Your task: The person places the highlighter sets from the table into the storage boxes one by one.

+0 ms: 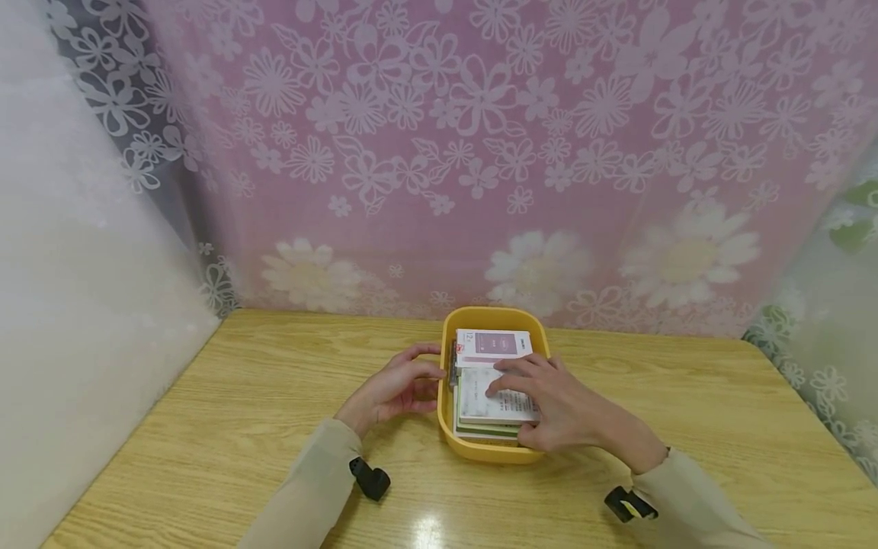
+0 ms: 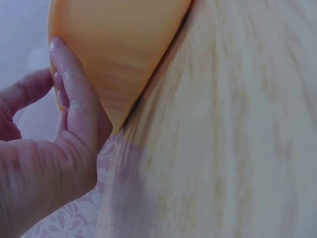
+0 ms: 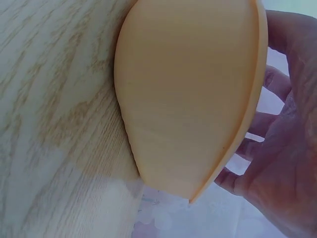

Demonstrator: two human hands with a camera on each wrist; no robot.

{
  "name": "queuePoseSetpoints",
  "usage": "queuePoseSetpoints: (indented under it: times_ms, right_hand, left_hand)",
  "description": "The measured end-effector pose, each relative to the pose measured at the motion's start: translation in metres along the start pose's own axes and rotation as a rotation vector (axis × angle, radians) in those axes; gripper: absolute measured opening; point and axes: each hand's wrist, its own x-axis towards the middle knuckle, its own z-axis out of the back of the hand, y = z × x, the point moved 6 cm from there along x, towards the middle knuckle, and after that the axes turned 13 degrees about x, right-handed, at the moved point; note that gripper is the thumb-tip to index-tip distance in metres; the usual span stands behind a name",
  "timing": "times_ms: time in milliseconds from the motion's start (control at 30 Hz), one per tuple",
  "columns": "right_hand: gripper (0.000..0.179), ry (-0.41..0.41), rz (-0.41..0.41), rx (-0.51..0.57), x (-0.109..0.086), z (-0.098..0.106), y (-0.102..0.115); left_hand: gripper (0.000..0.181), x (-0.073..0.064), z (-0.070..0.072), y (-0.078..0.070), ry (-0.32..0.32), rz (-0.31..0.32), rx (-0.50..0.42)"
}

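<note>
A yellow plastic bin (image 1: pixel 490 455) stands on the wooden table with flat packs inside. Its far end holds a white box with a purple panel (image 1: pixel 495 345). Nearer lies a white box with dark print (image 1: pixel 480 402), atop a stack with a green edge (image 1: pixel 487 429). My right hand (image 1: pixel 559 404) reaches over the bin's right rim, its spread fingers over the printed box and thumb by its near right corner. In the right wrist view the bin wall hides what those fingertips touch. My left hand (image 1: pixel 401 385) touches the bin's left side, fingers along the outer wall (image 2: pixel 114 54).
Something dark and narrow (image 1: pixel 453 366) stands along the bin's inner left wall. A pink flowered curtain (image 1: pixel 425 152) hangs behind the table's back edge, with pale sheets (image 1: pixel 89 267) at the sides. Black straps with small devices (image 1: pixel 370 479) sit on both wrists.
</note>
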Motion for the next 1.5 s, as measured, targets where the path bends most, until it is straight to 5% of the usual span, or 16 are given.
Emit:
queuePoseSetpoints:
  times_ms: [567, 1100, 1500]
  right_hand:
    - [0.054, 0.076, -0.045, 0.027, 0.000, -0.001, -0.005]
    - [0.049, -0.066, -0.016, 0.105, -0.016, 0.008, -0.003]
    - [0.052, -0.138, -0.136, 0.128, -0.047, 0.019, -0.016]
  left_hand:
    - [0.049, 0.000, 0.000, -0.003, -0.017, -0.010, -0.005]
    - [0.053, 0.001, -0.001, -0.001, -0.020, -0.019, 0.013]
    - [0.049, -0.008, 0.005, -0.008, -0.131, -0.099, 0.249]
